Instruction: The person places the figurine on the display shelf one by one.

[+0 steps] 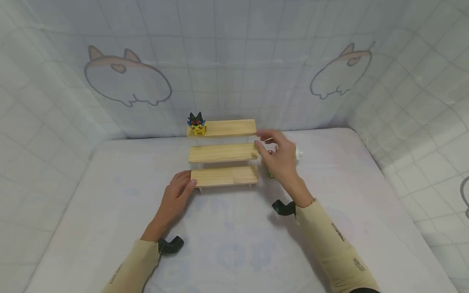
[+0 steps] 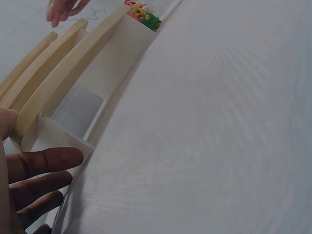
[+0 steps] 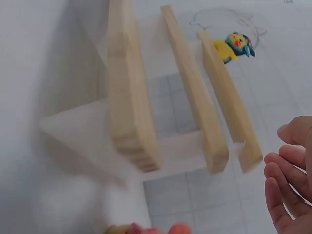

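A three-tier display stand with pale wooden shelves (image 1: 224,176) and whitish supports (image 3: 178,151) stands on the white-covered surface. At its left end, my left hand (image 1: 176,193) touches the lowest shelf, thumb at the board's edge. The left wrist view shows its other fingers (image 2: 44,161) fairly straight beside the support. On the top shelf's left end sits a small yellow figurine (image 1: 198,126) with a dark, eared head. My right hand (image 1: 281,156) hovers by the right ends of the upper shelves, thumb and fingers apart, holding nothing.
Several colourful figurines (image 2: 144,15) stand just right of the stand, partly hidden by the right hand in the head view; a white one (image 1: 299,153) peeks out there. A grid-patterned curtain (image 1: 234,77) with cartoon animals hangs close behind. Dark wrist devices (image 1: 171,245) sit at both cuffs.
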Action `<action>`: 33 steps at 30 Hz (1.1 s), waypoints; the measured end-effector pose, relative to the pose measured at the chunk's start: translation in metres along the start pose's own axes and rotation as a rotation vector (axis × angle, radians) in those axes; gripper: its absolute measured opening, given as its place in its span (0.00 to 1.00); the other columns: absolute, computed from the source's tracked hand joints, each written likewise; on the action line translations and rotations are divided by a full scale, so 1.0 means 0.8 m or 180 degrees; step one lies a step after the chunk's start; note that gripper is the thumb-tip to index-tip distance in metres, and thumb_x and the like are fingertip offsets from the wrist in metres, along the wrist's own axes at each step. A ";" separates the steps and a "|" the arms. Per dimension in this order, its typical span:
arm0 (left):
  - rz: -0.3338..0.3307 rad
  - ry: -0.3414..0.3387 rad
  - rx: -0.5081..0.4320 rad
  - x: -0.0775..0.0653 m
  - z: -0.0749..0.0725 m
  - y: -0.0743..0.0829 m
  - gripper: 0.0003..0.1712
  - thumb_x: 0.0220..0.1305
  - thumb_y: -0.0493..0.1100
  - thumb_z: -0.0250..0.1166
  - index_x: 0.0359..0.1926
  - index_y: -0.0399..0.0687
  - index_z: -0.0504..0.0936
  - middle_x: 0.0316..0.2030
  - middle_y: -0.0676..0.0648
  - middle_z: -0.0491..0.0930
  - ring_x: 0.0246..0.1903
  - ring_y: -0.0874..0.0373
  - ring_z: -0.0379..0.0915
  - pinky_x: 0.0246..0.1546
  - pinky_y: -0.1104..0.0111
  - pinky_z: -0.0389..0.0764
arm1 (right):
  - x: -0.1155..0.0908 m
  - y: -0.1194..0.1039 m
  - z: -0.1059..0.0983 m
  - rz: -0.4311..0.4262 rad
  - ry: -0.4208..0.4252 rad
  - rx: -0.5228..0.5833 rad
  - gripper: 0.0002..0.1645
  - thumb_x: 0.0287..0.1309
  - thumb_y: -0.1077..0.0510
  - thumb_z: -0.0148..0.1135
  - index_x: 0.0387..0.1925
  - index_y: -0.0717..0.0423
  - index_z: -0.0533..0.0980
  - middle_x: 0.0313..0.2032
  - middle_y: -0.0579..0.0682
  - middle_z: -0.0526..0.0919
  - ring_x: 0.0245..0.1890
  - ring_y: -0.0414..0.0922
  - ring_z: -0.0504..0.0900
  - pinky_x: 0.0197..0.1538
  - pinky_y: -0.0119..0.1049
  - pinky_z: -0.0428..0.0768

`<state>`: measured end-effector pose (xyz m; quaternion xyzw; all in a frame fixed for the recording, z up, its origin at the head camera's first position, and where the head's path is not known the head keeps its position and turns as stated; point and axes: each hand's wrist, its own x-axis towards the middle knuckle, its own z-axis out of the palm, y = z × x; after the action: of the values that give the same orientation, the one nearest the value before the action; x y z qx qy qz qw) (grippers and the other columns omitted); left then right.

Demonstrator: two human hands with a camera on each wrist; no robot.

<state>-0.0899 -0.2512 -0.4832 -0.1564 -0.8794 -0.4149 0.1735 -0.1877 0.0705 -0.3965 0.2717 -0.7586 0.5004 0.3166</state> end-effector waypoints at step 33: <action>0.0012 0.0024 -0.0011 0.001 -0.008 -0.004 0.12 0.74 0.44 0.55 0.41 0.45 0.84 0.54 0.47 0.78 0.62 0.49 0.63 0.63 0.54 0.61 | -0.057 0.049 -0.107 0.0465 -0.0227 -0.0752 0.15 0.55 0.62 0.70 0.45 0.59 0.81 0.42 0.48 0.85 0.39 0.45 0.82 0.44 0.42 0.80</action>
<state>-0.0909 -0.2579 -0.4808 -0.1567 -0.8777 -0.4166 0.1774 -0.1685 0.1685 -0.4278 0.1942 -0.8407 0.4194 0.2820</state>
